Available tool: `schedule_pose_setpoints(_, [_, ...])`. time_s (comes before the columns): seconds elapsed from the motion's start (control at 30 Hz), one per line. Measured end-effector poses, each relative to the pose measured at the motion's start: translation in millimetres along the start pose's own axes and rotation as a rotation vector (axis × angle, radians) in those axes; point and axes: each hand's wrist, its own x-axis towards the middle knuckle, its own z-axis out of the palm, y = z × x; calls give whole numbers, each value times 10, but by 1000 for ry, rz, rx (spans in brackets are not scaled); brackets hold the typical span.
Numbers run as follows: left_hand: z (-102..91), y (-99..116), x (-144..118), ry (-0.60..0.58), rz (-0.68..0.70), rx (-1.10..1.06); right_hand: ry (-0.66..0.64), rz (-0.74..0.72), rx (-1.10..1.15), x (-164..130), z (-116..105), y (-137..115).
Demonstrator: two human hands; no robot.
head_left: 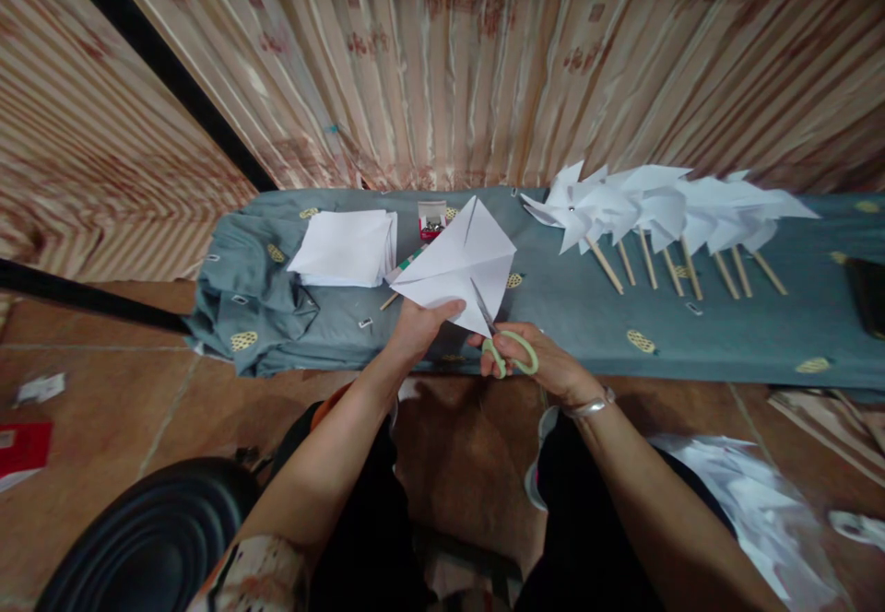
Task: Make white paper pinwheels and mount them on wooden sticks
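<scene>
A square sheet of white paper [449,266], creased and slit inward from its corners, is held over the cloth-covered bench. My left hand [421,324] grips its near edge, thumb on top and the other fingers hidden underneath. In my right hand [522,354] are scissors [518,354] with light green handles, fingers through the loops. Their blades are at the paper's near corner, in line with a slit. Behind the paper, a small red and white box [432,221] holds shiny metal pieces. Part of a wooden stick [389,300] shows beneath the paper's left corner.
A stack of white paper [346,248] lies to the left. Several white paper pinwheels [643,206] on wooden sticks lie in a row on the right. A dark object [867,294] sits at the right edge. On the floor are a black round stool [152,538] and a plastic bag [761,511].
</scene>
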Motion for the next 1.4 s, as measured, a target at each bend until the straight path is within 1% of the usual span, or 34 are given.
schedule_pose_setpoints(0.1, [-15,10,4,29,-1,32,-44,-14,35,-33,-24,-8])
schedule_pose_setpoints(0.2, [-36,19,8,44,-3,62,-53,-20,32,-52,-42,-7])
schedule_pose_setpoints(0.43, [-60,8,19,60,-3,115,-11,33,-76,-39,-12,-36])
schedule_pose_setpoints(0.67, [-27,2,-4,35,-11,58,59,15,-92,-19,28,-34])
schedule_pose_setpoints(0.9, [-8,8,-20,-14,-48,-39,83,4,-80,26,32,32])
schedule_pose_setpoints(1.07, [-20,3,-21,-5,-69,-51,94,4,-61,49,31,67])
schedule_pose_setpoints(1.2, [-26,-7,-18,-11,-53,-63,97,-19,-75,54,27,89])
schedule_pose_setpoints(1.4, [-22,0,-19,-20,-46,-48,111,-13,-59,55,59,60])
